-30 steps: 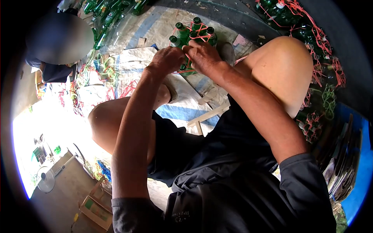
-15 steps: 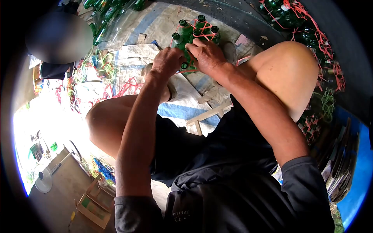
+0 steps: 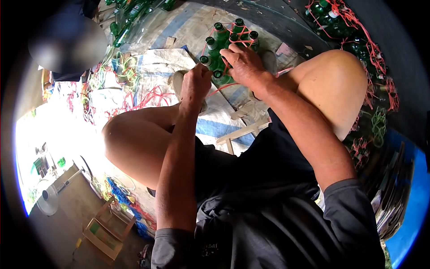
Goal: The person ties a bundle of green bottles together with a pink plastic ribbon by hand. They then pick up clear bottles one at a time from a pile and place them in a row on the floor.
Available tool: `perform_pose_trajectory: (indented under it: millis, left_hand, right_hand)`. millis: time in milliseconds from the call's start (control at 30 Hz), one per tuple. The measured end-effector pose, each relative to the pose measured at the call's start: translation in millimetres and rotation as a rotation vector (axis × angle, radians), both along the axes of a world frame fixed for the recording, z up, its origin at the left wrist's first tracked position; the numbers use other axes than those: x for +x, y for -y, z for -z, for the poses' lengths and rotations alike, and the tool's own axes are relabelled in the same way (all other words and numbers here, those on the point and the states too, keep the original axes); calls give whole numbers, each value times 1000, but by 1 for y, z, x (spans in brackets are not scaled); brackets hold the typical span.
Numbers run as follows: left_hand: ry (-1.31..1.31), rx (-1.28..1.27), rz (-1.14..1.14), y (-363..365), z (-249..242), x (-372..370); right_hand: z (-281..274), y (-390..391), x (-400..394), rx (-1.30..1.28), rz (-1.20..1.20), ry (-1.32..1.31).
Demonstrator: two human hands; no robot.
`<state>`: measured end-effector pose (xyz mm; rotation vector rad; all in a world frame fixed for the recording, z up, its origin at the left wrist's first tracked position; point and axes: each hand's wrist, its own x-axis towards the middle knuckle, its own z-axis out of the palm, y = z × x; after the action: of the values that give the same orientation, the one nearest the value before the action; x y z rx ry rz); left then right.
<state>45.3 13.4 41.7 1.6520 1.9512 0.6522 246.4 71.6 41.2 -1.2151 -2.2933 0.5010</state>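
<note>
Green glass bottles (image 3: 234, 37) stand clustered near the far edge of the sheet (image 3: 190, 26), at least 7 round mouths showing. Flat pink twine (image 3: 244, 42) zigzags tautly between the slim necks, and a strand crosses the cluster's near side. The left hand (image 3: 197, 81) is at the near left bottles, fingers curled tightly; I cannot tell whether they hold twine. The right hand (image 3: 244, 66) lies over the cluster's right side, fingers bent and narrowly spaced among the necks; I cannot tell what they pinch.

The sheet is woven, wrinkled and blue-striped, with bare room left of the bottles, up to a glossy heap (image 3: 130, 19) of bottles at its far left corner. Room is tighter on the right, where a shoe (image 3: 268, 62) is just beside the cluster. Nearer, a squared wooden frame (image 3: 242, 131) sits between the legs. Tangled red twine (image 3: 154, 98) lies toward the left edge.
</note>
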Motion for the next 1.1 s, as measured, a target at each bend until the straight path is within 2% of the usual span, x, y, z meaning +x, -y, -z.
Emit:
perform_pose_trajectory:
  millis: [67,200,367,600,733,867,900,1033,1100]
  left_hand:
    - [47,-23,-22,5,-2,-4]
    - [86,-135,-120,12,-1,-8]
    - [253,-191,-123,13,26,-18]
    - [391,-182,-157,16,34,-17]
    - [354,-149,-155,19,35,-15]
    - [277,-81,-165,17,48,-10]
    - [273,-73,-157,17,49,-10]
    - [342,-96,-190,17,52,-9]
    - [364,-91,-203,16,53,-8]
  right_hand:
    - [-2,-1,1,-91,-15,94]
    - [-3,-2,0,-117,-22,101]
    - [0,-4,2,-55,-53,88]
    - [-6,-5,0,44,-60,31]
    - [-14,-8,0,-72,-70,147]
    - [-19,-17,-8,-72,-112,190]
    - [-18,-16,-11,-4,-110,124]
    - [-23,-18,-19,22,-150,369]
    - [-30,-20,-24,37,-176,397]
